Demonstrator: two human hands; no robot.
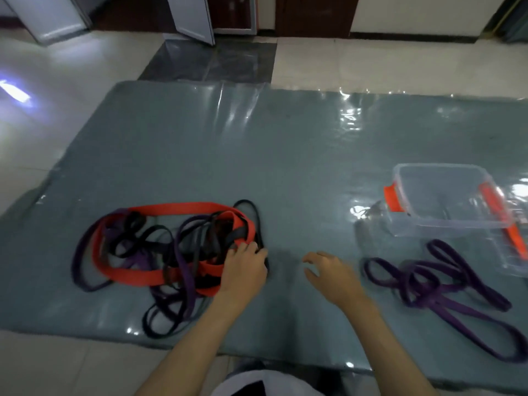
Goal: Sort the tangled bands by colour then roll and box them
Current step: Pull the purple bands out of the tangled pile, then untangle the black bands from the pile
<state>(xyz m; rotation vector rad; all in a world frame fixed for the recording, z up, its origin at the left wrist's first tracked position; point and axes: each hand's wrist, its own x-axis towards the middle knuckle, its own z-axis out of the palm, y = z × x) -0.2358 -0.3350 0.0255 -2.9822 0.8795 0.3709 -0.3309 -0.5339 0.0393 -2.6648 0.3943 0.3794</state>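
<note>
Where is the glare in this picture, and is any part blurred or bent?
Head view: glare streaks on the mat's plastic cover and beside the clear box; a bright flare on the floor tiles at left; the hands look slightly soft; the mat's edges bow from wide-angle distortion.

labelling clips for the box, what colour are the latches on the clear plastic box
Orange-red latches on the clear plastic box, seen best in the head view.

No legible text anywhere.
</note>
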